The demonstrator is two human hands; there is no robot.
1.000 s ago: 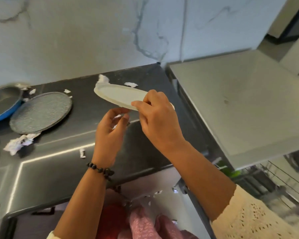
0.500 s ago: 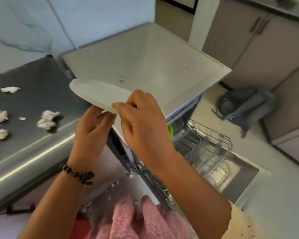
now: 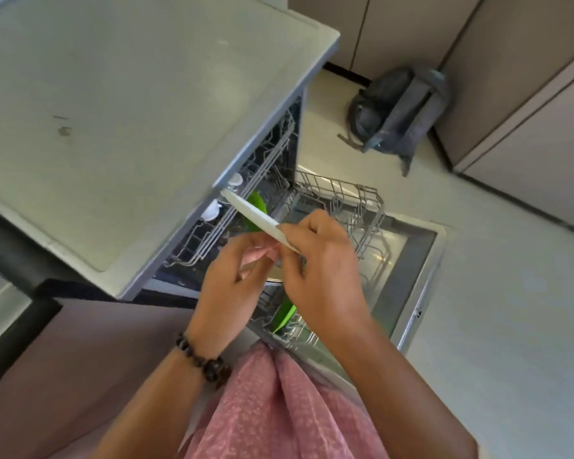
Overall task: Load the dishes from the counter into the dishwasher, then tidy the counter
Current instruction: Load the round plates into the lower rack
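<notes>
I hold a white plate (image 3: 249,212) nearly edge-on above the open dishwasher. My right hand (image 3: 318,266) pinches its near rim from the right. My left hand (image 3: 236,276) is under the same rim with curled fingers touching it. Below them the lower rack (image 3: 355,207) is pulled out over the open door (image 3: 415,260). A green dish (image 3: 284,314) stands in that rack near my wrists, and another green dish (image 3: 258,202) shows behind the plate. The upper rack (image 3: 265,160) holds white items (image 3: 212,210).
The dishwasher's grey top (image 3: 130,111) fills the upper left. A grey backpack (image 3: 398,117) lies on the floor by beige cabinets (image 3: 527,94). My pink garment (image 3: 285,402) hangs at the bottom. A dark counter edge (image 3: 7,246) is at the left.
I have turned from the counter to the open dishwasher, carrying the plate with both hands. The plate has tilted from nearly flat to edge-on and come down over the lower rack.
</notes>
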